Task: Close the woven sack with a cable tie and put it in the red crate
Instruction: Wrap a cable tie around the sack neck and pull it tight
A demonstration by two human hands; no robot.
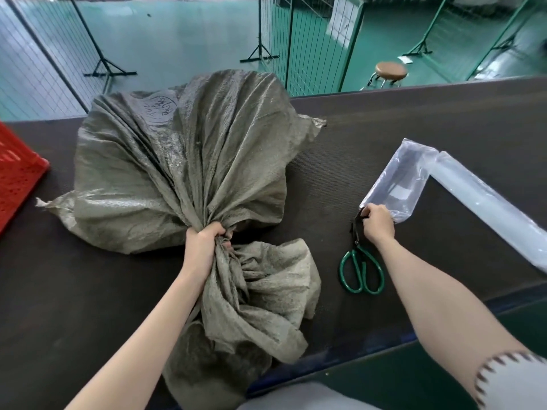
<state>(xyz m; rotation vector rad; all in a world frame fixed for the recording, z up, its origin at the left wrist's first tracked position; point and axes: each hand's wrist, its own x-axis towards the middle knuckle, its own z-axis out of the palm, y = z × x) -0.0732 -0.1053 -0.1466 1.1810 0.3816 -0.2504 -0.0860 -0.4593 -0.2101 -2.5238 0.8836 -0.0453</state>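
Observation:
A grey-green woven sack lies bulging on the dark table, its mouth bunched toward me. My left hand is clenched around the gathered neck, and loose sack fabric spills below my fist. My right hand is pinched on the near corner of a clear plastic bag, directly over the blade tips of the scissors. A corner of the red crate shows at the left edge of the table. No cable tie can be made out.
Green-handled scissors lie on the table, handles toward me. A long white plastic-wrapped strip runs along the right. Beyond the table are a green floor, wire fence panels and a round stool.

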